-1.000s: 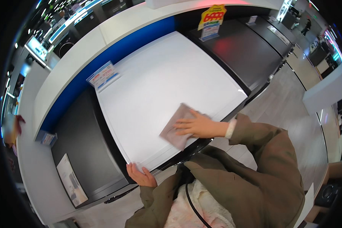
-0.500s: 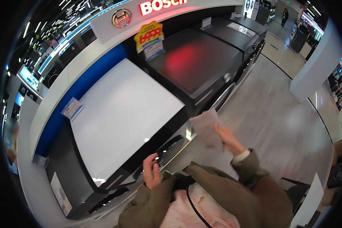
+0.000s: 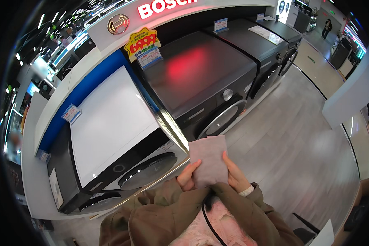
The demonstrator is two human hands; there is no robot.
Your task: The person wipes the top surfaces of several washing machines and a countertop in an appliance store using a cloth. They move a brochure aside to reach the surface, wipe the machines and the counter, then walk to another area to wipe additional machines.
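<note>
A folded greyish-pink cloth (image 3: 209, 158) is held upright in front of my body, between both hands. My left hand (image 3: 187, 174) grips its left edge, thumb on the near face. On the opposite edge, my right hand (image 3: 235, 174) pinches the cloth, with the thumb along its side; the other fingers are partly hidden behind. Beyond the cloth stands a dark grey washing machine (image 3: 201, 69) with a silver knob and a round door. To its left is a white-topped washing machine (image 3: 110, 119) with a black front panel.
More dark machines (image 3: 250, 39) continue the row toward the far right. A yellow price sign (image 3: 142, 43) and small label stands (image 3: 71, 113) sit along the back ledge. Grey plank floor (image 3: 283, 143) lies to the right, with a white pillar (image 3: 352, 98). A person (image 3: 327, 28) stands far off.
My left hand has come over to take the cloth's left edge. The cloth, earlier in my right hand alone, has moved left and nearer my body. The view has shifted too.
</note>
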